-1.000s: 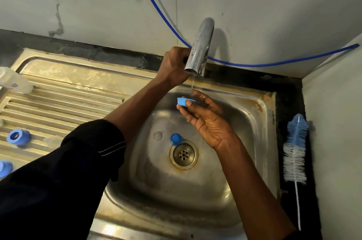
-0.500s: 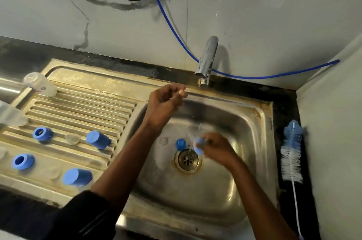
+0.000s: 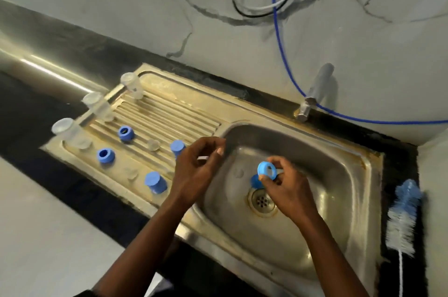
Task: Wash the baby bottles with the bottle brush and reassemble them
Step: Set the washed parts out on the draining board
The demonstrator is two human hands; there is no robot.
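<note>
My right hand (image 3: pixel 286 187) pinches a blue bottle ring (image 3: pixel 267 170) over the steel sink basin (image 3: pixel 339 175). Beside it, over the basin's left rim, my left hand (image 3: pixel 196 168) hovers with loosely curled fingers and holds nothing. Another blue part (image 3: pixel 254 181) lies in the basin near the drain (image 3: pixel 263 201), partly hidden by my right hand. Three clear bottles (image 3: pixel 132 84) (image 3: pixel 97 106) (image 3: pixel 66 130) stand along the drainboard's left edge. Blue rings (image 3: pixel 126 133) (image 3: pixel 106 155), blue caps (image 3: pixel 155 182) (image 3: pixel 177 147) and clear teats (image 3: pixel 153 144) sit on the drainboard. The bottle brush (image 3: pixel 403 216) lies right of the sink.
The tap (image 3: pixel 315 93) stands behind the basin with no water running. A blue hose (image 3: pixel 281 54) and cables hang on the marble wall. A black counter surrounds the sink, and a wall corner closes in on the right.
My left hand left the tap and came down beside the basin. My right hand moved the blue ring out from under the spout and turned it up. The view swung left.
</note>
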